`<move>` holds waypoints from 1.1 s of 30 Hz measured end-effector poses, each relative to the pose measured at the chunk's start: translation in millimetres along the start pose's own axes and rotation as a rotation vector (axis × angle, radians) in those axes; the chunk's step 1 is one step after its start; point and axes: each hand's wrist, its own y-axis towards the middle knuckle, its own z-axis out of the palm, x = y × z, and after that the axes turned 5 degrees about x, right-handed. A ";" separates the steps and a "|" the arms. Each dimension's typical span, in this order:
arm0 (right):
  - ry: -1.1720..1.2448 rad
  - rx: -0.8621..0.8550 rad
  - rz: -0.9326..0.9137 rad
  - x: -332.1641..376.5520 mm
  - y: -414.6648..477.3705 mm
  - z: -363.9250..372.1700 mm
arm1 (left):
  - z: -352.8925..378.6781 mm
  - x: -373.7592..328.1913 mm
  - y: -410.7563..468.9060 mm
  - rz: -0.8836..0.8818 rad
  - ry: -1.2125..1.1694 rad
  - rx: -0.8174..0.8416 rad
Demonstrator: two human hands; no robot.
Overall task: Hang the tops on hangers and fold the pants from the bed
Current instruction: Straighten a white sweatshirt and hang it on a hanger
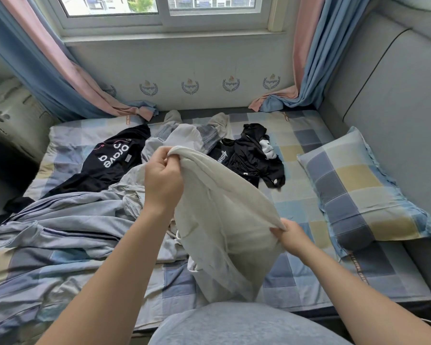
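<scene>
Left hand: the left hand (163,179) is raised over the middle of the bed, thumb and curled fingers pinched together on the top edge of a cream garment (222,215).
Right hand: the right hand (292,236) is lower and nearer the body, fingers closed round the garment's lower right edge.
Cream garment: lifted and stretched slantwise between the two hands, its loose end draping to the bed (296,195); whether it is a top or pants cannot be told.
Writing on clothes: a black top (110,163) lies flat, far left, with large white letters seen upside down, seemingly "brave". A second black top (251,155), crumpled, far right, has white script too small to read.
Other laundry: grey pants (184,135) by the far wall; a pale blue striped garment (67,215) heaped left.
Writing on wall: a row of laurel emblems (190,86) reading "Voyager".
Pillow: a checked pillow (363,188) on the right.
</scene>
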 end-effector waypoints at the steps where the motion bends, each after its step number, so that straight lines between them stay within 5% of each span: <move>1: 0.024 -0.034 -0.020 10.1 0.6 -3.5 | 1.7 5.6 4.5 -0.039 0.046 0.034; 9: 0.428 -0.040 -0.093 103.5 -20.4 -10.9 | 35.5 45.0 -28.0 -0.346 0.260 0.613; 14: 0.611 -0.069 -0.160 136.0 -44.1 -15.2 | 46.0 50.4 -52.7 -0.299 0.268 0.963; 23: 0.844 -0.045 -0.291 177.1 -72.3 -14.8 | 67.9 61.7 -64.3 -0.138 0.376 0.647; 33: 0.865 0.032 -0.278 159.8 -71.5 -30.3 | 28.9 32.4 -29.0 -0.341 0.078 0.478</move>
